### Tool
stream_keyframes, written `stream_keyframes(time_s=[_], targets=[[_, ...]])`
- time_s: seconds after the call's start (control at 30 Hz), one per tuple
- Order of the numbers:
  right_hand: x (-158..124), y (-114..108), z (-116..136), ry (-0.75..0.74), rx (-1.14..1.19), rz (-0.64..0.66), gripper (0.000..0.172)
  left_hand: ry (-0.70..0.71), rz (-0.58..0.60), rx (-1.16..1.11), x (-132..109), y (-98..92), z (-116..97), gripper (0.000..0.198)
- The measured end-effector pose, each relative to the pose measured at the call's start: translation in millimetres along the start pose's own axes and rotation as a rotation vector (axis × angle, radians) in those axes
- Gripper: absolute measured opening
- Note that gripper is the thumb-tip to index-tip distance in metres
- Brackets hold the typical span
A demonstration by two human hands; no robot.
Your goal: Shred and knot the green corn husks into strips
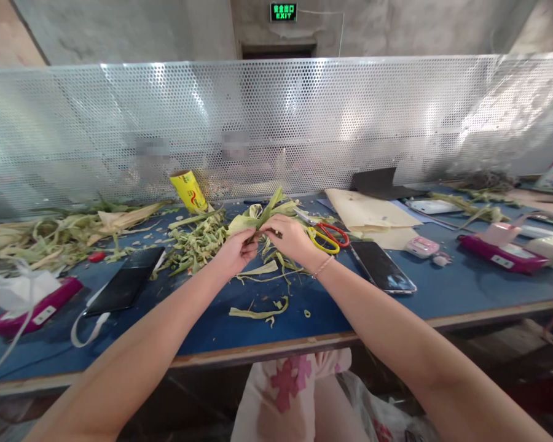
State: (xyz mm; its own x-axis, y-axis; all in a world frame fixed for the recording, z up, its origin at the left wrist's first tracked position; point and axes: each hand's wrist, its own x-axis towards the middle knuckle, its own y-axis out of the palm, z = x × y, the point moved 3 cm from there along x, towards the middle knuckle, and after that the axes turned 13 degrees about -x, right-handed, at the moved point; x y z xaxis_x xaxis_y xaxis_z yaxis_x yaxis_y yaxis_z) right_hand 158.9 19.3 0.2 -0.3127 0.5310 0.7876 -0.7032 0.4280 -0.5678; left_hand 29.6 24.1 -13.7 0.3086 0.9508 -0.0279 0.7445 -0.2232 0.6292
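Observation:
Both my hands meet over the middle of the blue table. My left hand (240, 250) is closed around the lower end of a bundle of pale green husk leaves (262, 215). The fingers of my right hand (291, 238) pinch the same end from the other side. The leaves fan up and away from my fingers. Right beside my right hand lie scissors (326, 238) with yellow and red handles. A heap of curled green husk scraps (200, 242) sits left of my hands, and loose strips (258, 312) lie nearer the front edge.
Left stand a yellow can (188, 191), a dark phone (125, 281) with a white cable and a magenta power strip (37, 310). To the right are another phone (382, 266), brown paper (368, 212) and a second power strip (502, 253). A perforated metal screen (276, 110) borders the back.

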Motion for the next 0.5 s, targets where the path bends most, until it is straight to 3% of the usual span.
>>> stream_keyframes(time_s=[0.2,0.5], targets=[[-1.0,2.8,-5.7,-0.161,-0.107,0.005,0.017,0.001,-0.045,-0.051,0.8,-1.2,-1.6,0.016],[-2.0,0.7,3.6,-0.249,-0.285,-0.044,0.018,-0.014,-0.025,-0.068,-1.9,2.7,0.1,0.017]])
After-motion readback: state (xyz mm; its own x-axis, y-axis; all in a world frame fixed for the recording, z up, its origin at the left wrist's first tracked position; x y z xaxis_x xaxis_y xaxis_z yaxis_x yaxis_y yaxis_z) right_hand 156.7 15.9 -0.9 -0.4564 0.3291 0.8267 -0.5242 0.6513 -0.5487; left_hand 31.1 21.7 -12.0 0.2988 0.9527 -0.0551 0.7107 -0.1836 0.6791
